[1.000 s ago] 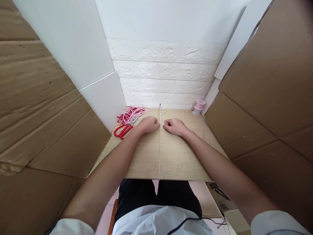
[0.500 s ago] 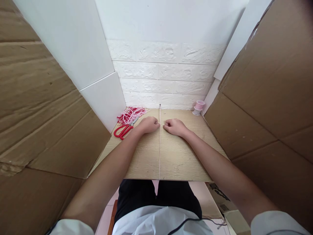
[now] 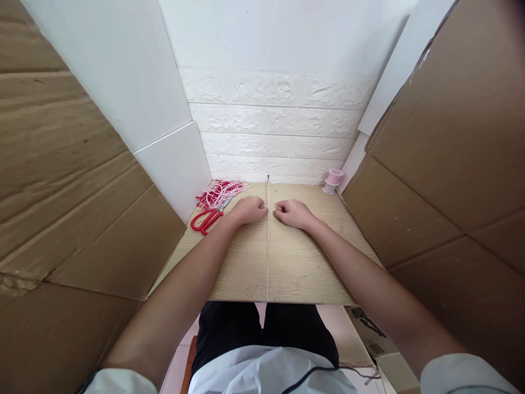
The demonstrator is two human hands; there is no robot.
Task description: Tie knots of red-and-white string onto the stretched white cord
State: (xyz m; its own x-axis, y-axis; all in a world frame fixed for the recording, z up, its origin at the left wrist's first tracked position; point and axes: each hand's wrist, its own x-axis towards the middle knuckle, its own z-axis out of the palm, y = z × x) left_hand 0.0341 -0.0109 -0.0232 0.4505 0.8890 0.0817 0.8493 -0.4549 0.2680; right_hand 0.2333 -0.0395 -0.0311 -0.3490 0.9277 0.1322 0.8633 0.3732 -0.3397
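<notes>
A thin pale cord (image 3: pixel 268 257) runs straight down the middle of the wooden board, from a small dark pin (image 3: pixel 268 177) at the back to the front edge. Its far part looks thicker and pinkish, like knotted or braided thread. My left hand (image 3: pixel 251 210) is closed in a pinch, fingertips against the cord's left side. Just right of the cord, my right hand (image 3: pixel 294 213) is closed too, its pinched fingertips a small gap away. Whatever lies in either pinch is too fine to make out.
Red-handled scissors (image 3: pixel 206 220) lie left of my left hand, against a heap of red and pale pink strings (image 3: pixel 221 192). Two small spools (image 3: pixel 334 178) of pink and white thread are stacked at the back right. Cardboard panels (image 3: pixel 443 148) flank the wooden board (image 3: pixel 311 268).
</notes>
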